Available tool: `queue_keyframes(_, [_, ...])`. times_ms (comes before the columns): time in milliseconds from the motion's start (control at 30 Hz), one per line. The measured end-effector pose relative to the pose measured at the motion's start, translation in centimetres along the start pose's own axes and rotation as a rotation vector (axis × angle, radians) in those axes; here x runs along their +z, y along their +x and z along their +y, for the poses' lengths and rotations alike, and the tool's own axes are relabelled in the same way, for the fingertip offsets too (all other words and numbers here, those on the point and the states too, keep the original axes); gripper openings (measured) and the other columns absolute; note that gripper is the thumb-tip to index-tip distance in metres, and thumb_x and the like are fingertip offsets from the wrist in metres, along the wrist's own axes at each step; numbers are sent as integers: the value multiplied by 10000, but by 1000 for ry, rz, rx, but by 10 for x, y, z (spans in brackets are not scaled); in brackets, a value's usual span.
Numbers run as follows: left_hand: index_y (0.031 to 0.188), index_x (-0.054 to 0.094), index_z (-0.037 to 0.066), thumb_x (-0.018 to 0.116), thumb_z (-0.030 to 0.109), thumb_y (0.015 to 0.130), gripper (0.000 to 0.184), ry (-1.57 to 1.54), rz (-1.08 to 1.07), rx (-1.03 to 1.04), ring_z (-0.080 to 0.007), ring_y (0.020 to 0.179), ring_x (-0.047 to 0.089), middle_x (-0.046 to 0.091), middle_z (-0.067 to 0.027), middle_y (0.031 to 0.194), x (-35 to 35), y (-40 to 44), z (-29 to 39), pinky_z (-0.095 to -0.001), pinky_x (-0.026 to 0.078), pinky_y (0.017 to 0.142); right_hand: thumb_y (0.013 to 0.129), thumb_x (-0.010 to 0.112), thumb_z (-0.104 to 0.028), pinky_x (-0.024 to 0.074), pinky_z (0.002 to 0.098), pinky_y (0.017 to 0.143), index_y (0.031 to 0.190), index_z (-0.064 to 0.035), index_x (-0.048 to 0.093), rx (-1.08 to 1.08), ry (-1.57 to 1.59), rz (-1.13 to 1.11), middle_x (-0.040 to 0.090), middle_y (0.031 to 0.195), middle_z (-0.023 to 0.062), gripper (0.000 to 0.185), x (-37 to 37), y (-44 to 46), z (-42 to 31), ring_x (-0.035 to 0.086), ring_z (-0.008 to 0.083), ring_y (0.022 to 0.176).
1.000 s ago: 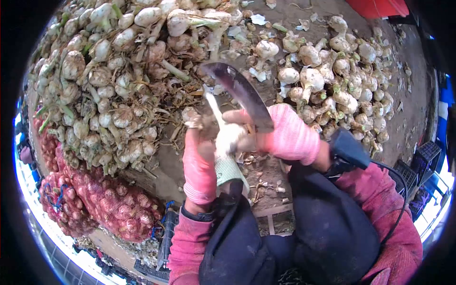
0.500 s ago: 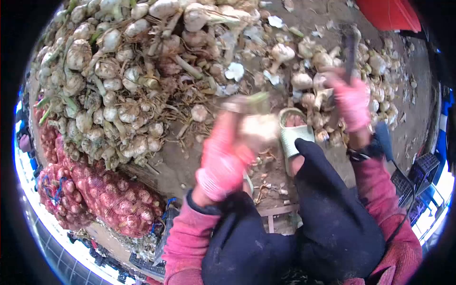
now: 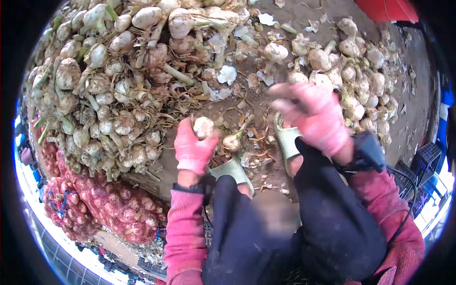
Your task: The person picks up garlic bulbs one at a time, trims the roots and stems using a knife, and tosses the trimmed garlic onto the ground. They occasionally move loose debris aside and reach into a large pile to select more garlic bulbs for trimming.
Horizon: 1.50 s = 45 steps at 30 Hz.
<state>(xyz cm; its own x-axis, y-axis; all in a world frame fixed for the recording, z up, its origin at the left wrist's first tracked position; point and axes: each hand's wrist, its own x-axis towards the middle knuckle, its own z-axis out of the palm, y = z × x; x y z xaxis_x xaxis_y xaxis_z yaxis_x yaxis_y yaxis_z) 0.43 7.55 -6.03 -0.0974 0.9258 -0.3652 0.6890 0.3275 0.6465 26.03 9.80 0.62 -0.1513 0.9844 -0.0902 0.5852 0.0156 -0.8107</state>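
My left hand (image 3: 194,148), in a pink glove, is closed around a garlic bulb (image 3: 203,128) near the edge of the big heap. A second garlic bulb with a short stalk (image 3: 232,141) lies on the ground just right of that hand. My right hand (image 3: 319,116), also gloved in pink, hovers above my right foot. Its fingers are smeared by motion, with a dark patch between them, so I cannot tell what it holds. A blurred brownish shape (image 3: 275,213) shows over my lap; its kind is unclear.
A large heap of garlic with stalks (image 3: 104,85) rises at the left. More garlic bulbs (image 3: 363,85) lie scattered at the right. Filled red mesh sacks (image 3: 126,209) stand lower left. A red container (image 3: 387,10) is at the top right, dark crates (image 3: 427,159) at the right edge.
My left hand has moved left and down towards the heap. My right hand has swung left and down; the long dark tool seen in it before no longer shows clearly. The blurred shape over my lap is new.
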Motion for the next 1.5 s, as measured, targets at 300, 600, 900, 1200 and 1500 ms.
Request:
queue_keyframes(300, [982,571,28,815,185,601,479,-360,-184,315,-172,740,621,630,-85,827,-7,-46,61,-283,498,664,656,600,-133,434,356,540,1048,-28,526,-379,-440,-360,512,759,72,412,30,-34,-21,565,248,680])
queue_keyframes(600, [1025,561,12,814,167,568,544,-298,-87,257,-180,765,624,637,-91,852,-6,-75,61,-284,501,706,677,594,-154,461,355,622,1081,-24,517,-369,-434,-289,529,795,82,431,39,-46,-14,570,251,731])
queue_keyframes(900, [971,583,-4,745,-10,573,430,-396,-333,38,-62,710,554,601,-7,765,-39,-93,111,-200,455,639,753,570,-76,459,311,546,1027,-52,576,-55,-552,10,570,737,111,275,44,-35,65,581,260,656])
queue_keyframes(1200, [1147,477,-55,841,194,578,719,-155,-44,451,-222,1047,514,524,-158,1127,7,-60,73,-333,442,875,809,641,-340,449,247,547,934,-50,649,533,728,-400,637,727,42,316,18,-32,-15,571,77,622])
queue_keyframes(1500, [980,568,-32,574,79,833,185,-901,-338,-266,-66,644,507,558,-4,758,-1,-57,84,-197,412,569,749,649,-210,498,347,680,1000,-65,621,-128,219,-157,616,840,139,292,15,-22,-1,614,296,799])
